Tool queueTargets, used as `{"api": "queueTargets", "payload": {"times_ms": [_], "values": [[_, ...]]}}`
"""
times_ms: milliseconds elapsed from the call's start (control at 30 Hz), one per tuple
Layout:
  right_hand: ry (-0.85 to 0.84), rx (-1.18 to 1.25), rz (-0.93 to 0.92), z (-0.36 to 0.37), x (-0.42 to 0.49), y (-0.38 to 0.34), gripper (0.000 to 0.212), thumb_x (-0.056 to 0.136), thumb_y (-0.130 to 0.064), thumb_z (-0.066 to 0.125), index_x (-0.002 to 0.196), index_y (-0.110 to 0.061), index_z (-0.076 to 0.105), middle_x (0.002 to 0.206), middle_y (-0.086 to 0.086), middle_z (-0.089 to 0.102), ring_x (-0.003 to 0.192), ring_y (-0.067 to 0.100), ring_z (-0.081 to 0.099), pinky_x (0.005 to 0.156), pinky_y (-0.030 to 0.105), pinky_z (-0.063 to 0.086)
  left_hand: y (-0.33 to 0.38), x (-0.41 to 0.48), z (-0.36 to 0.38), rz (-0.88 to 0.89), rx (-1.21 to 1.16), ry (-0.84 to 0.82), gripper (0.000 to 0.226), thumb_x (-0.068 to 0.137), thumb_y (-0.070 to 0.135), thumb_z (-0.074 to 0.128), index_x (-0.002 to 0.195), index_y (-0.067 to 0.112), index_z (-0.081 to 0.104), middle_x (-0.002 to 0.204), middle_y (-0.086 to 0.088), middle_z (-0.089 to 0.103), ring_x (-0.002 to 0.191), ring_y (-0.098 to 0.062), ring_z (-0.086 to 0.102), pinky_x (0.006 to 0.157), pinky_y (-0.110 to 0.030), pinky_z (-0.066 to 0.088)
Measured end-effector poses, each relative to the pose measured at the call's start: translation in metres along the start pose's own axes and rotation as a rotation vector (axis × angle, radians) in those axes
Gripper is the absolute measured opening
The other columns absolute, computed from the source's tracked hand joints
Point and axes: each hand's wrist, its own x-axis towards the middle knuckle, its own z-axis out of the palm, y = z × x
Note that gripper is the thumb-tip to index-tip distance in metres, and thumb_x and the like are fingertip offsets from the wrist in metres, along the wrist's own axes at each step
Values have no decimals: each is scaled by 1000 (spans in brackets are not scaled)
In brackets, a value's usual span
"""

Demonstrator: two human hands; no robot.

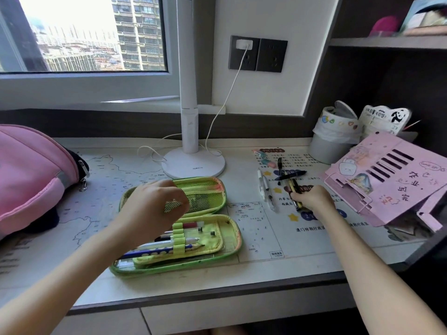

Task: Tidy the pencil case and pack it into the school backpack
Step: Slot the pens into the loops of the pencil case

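Note:
A green pencil case (212,255) lies open at the desk's front middle. Several pens and pencils sit under elastic loops in its near half. My left hand (154,204) hovers over the far half and pinches the edge of its mesh pocket (205,198). My right hand (312,198) rests on the desk to the right, fingers closed on a dark pen with yellow trim (294,187). More loose pens (264,189) and a black pen (290,175) lie beside it. The pink backpack (31,175) lies at the desk's left edge.
A white desk lamp (193,163) with its cable stands behind the case. At the right are a small lined bin (331,139), a pink folding book stand (387,180) and small erasers (264,160). A map mat (116,170) covers the desk.

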Motion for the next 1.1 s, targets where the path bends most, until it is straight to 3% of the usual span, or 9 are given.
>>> {"api": "queueTargets", "payload": {"times_ms": [167,267,367,433,533,633,767,933,1100], "values": [[93,-108,2,-14,-7,8,38,84,-36,60,62,-5,53,58,9,55,63,28,57,60,30,42,5,2,1,8,-9,-16,4,79,27,68,77,26,71,81,8,63,73,-13,58,64,-10,34],[82,1,-146,-26,-41,7,38,87,-36,57,66,-5,66,58,9,62,62,29,60,63,32,46,12,3,3,-35,-65,-30,9,82,32,62,81,27,70,81,15,61,72,-1,55,60,-12,35],[-151,487,-292,-27,-116,-18,36,94,-30,51,70,-8,65,53,0,55,49,13,49,51,25,38,26,3,6,-170,-326,-120,25,85,43,52,98,28,67,87,23,62,78,11,56,65,-6,41],[-441,727,-317,-14,-164,-40,34,94,-30,47,75,-7,63,53,-1,53,45,7,44,45,19,33,39,1,5,-319,-727,-143,32,83,43,50,108,26,62,97,14,69,87,4,63,79,-11,48],[-685,779,-409,18,-202,-61,35,94,-30,43,74,-8,62,54,-1,52,46,7,43,43,16,33,49,-4,2,-438,-1214,-23,29,81,29,54,104,15,65,96,-3,72,92,-16,67,84,-28,53],[-771,765,-457,38,-217,-75,37,93,-35,43,79,-7,63,58,2,57,51,12,50,47,22,38,42,-16,-11,-433,-1388,85,24,78,24,57,94,9,67,75,-5,68,77,-20,65,74,-29,54],[-568,538,-627,47,-207,-73,31,92,-37,49,85,-13,68,72,3,69,68,13,64,62,22,50,8,-42,-36,-376,-1116,199,23,78,23,58,95,13,69,63,0,58,62,-12,54,64,-22,51],[-333,367,-633,46,-176,-48,25,91,-30,54,73,-20,68,69,1,70,72,20,66,75,43,54,-41,-82,-46,-124,-142,28,25,73,40,64,91,24,73,67,14,60,60,-1,53,54,-16,37],[-289,323,-643,46,-170,-44,21,90,-23,57,74,-16,69,69,-1,69,71,15,65,71,36,52,-32,-83,-16,-110,-166,-49,17,66,34,68,71,26,54,60,14,52,63,-4,49,54,-13,34]]}}
